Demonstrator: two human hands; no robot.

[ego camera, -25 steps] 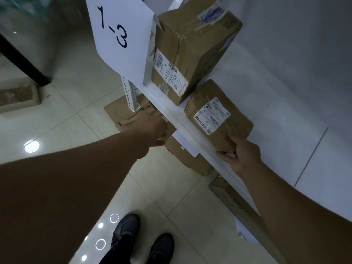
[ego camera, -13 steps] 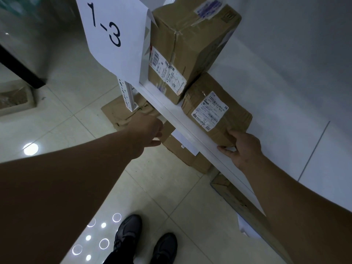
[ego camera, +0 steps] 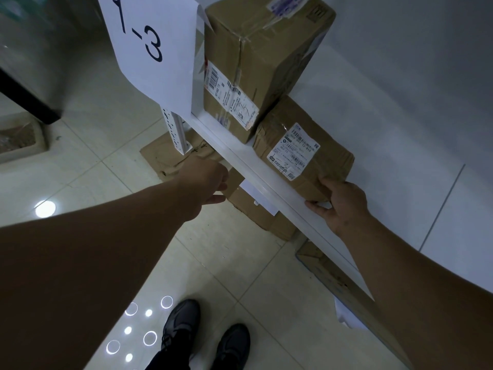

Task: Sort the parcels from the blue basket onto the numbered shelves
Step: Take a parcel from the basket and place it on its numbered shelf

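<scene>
Head view: white shelf (ego camera: 262, 180) over pale tiled floor (ego camera: 240, 252); right hand (ego camera: 339, 204) grips parcel (ego camera: 329, 162), left hand (ego camera: 206, 178) loose, empty.

The white shelf (ego camera: 269, 182) carries two taped cardboard parcels, touching: a tall box (ego camera: 256, 62) far left, a smaller box (ego camera: 320, 158) near right. On the tiled floor (ego camera: 234, 263) beneath lie flattened cardboard (ego camera: 157, 156) and a low box (ego camera: 256, 214).
</scene>
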